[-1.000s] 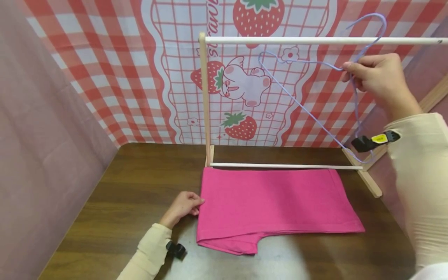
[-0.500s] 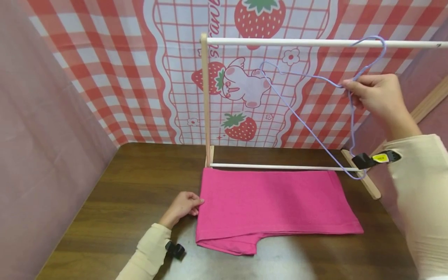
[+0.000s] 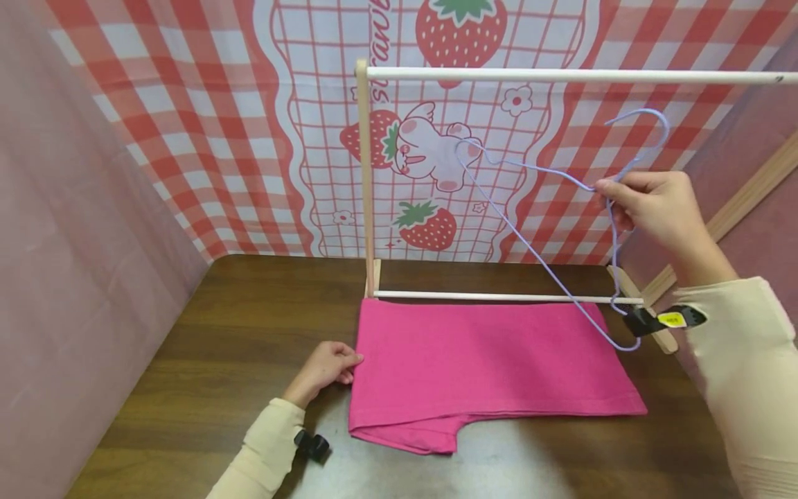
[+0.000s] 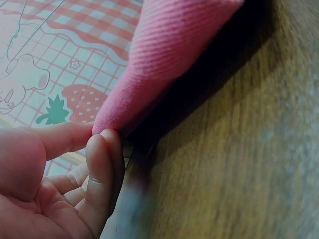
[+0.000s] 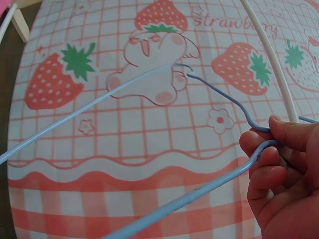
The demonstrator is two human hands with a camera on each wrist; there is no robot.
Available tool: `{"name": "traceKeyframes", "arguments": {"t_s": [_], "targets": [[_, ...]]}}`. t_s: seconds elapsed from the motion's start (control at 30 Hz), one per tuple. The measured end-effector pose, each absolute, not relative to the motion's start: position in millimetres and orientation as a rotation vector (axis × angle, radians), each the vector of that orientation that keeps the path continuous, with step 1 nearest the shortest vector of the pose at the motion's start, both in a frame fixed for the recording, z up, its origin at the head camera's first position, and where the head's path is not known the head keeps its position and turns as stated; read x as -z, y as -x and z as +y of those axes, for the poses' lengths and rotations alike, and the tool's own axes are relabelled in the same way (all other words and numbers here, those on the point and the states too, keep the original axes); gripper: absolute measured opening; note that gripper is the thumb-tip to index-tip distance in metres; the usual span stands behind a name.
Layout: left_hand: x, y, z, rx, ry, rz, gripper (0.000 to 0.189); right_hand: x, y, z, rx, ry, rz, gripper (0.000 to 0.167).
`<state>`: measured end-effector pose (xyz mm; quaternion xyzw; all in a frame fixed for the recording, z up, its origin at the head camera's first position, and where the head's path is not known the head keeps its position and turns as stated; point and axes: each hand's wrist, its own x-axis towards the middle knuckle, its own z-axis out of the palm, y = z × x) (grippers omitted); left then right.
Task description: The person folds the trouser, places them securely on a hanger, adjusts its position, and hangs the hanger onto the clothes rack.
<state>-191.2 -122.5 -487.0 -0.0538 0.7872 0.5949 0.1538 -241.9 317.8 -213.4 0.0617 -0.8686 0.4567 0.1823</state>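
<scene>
I stood close and watched a person's two bare hands at work. The left hand (image 3: pixel 326 364), low and left of the middle of the head view, pinched the left edge of a folded pink cloth (image 3: pixel 492 360). The left wrist view showed the thumb and a finger tight on that pink edge. The cloth lay flat on the brown wooden table (image 3: pixel 237 333), filling the lower middle, with a small flap poking out at its bottom left.

The right hand (image 3: pixel 657 204), on the right side, held a purple hanger (image 5: pixel 199 191) just under its hook, with the wire squeezed between thumb and fingers. The hanger was tipped in the air. Its hook was below the white top bar (image 3: pixel 530 75) and apart from it, and its low end was in front of the cloth's right end. I could not tell if they touched.

A wooden post (image 3: pixel 365 173) stood near the top middle, and a strawberry curtain (image 3: pixel 299 138) hung behind.
</scene>
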Motion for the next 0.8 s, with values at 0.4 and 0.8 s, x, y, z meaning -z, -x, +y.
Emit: {"name": "traceKeyframes", "arguments": {"t_s": [0.4,0.8], "targets": [[486,191,-122,-1.698,0.165,2.255,0.017,274,225,307,-1.38,-0.156,-2.502,0.028],[486,192,-123,-1.707,0.162,2.243,0.018,341,212,292,-1.671,-0.123,-2.488,0.028]]}}
